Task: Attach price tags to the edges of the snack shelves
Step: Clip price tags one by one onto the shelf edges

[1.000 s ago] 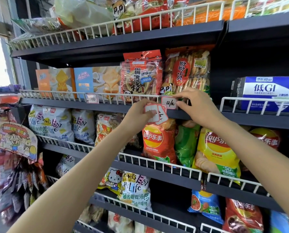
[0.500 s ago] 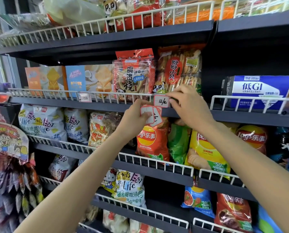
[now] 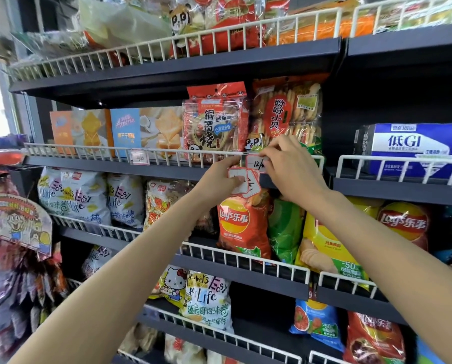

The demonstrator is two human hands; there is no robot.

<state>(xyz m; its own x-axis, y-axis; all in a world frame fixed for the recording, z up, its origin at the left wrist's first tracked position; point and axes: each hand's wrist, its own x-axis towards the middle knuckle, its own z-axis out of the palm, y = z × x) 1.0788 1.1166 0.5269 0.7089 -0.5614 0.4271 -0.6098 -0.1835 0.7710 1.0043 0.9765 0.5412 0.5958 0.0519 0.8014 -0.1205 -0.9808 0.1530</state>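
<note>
Snack shelves [image 3: 167, 168] fill the store wall, each dark ledge fronted by a white wire rail [image 3: 88, 149] that keeps the bags upright. At twelve o'clock from my chest, my right hand [image 3: 289, 170] pinches a price tag [image 3: 255, 164] against that rail, fingers curled over the wire just below a bag of rice crackers [image 3: 285, 114]; I judge the tag is being clipped on here so that it sits directly under the product it prices. My left hand [image 3: 219, 179], just beside at nine o'clock of the right, clamps a small fan of spare tags [image 3: 243, 182] between thumb and fingers, held close so the following one is ready. Farther along the same rail, toward nine o'clock, another tag [image 3: 139, 156] already hangs below the biscuit boxes [image 3: 125, 130]. Red Lay's chips [image 3: 242, 224] stand on the shelf beneath my hands. Whether the clip has fully seated is hidden by my fingers.
</note>
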